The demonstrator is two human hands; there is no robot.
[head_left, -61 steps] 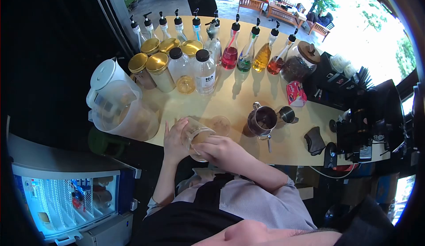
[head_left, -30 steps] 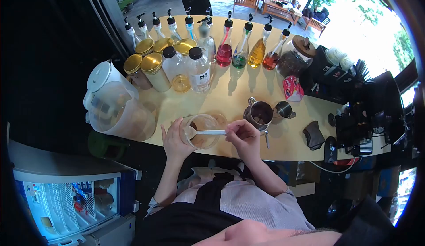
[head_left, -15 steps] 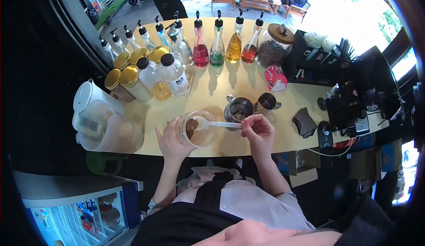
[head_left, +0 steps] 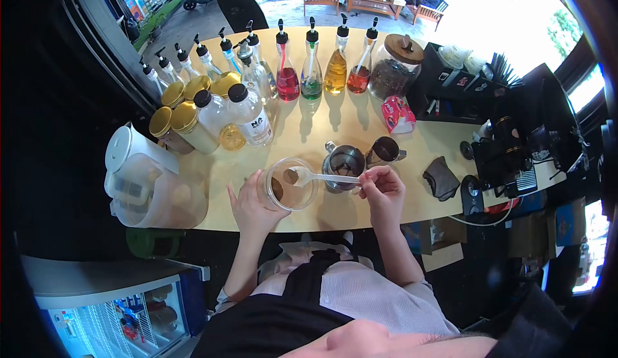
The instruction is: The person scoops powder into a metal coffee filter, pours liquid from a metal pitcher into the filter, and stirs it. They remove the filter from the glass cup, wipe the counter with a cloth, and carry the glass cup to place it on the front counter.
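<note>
My left hand (head_left: 250,205) is wrapped round a clear plastic jar (head_left: 308,198), tilted so that its round mouth faces me. Brown powder (head_left: 277,189) lies inside, against the jar's left side. Between thumb and fingers, my right hand (head_left: 382,190) pinches the handle of a white plastic spoon (head_left: 335,178). The spoon's bowl is at the jar's mouth with some brown powder on it. Just beyond the spoon stands a metal pitcher (head_left: 346,158) with dark contents or reflections inside. A smaller metal cup (head_left: 385,149) is beside it.
Pump bottles of coloured syrup (head_left: 288,82) line the counter's far edge. Gold-lidded jars (head_left: 184,121), a labelled clear bottle (head_left: 254,121) and a large plastic pitcher (head_left: 154,187) stand left. At right are a pink packet (head_left: 399,114), a dark cloth (head_left: 441,178) and a black machine (head_left: 515,152).
The spoon's bowl now carries a small heap of brown powder, apart from the powder in the jar. My right hand has moved slightly right and the spoon handle with it.
</note>
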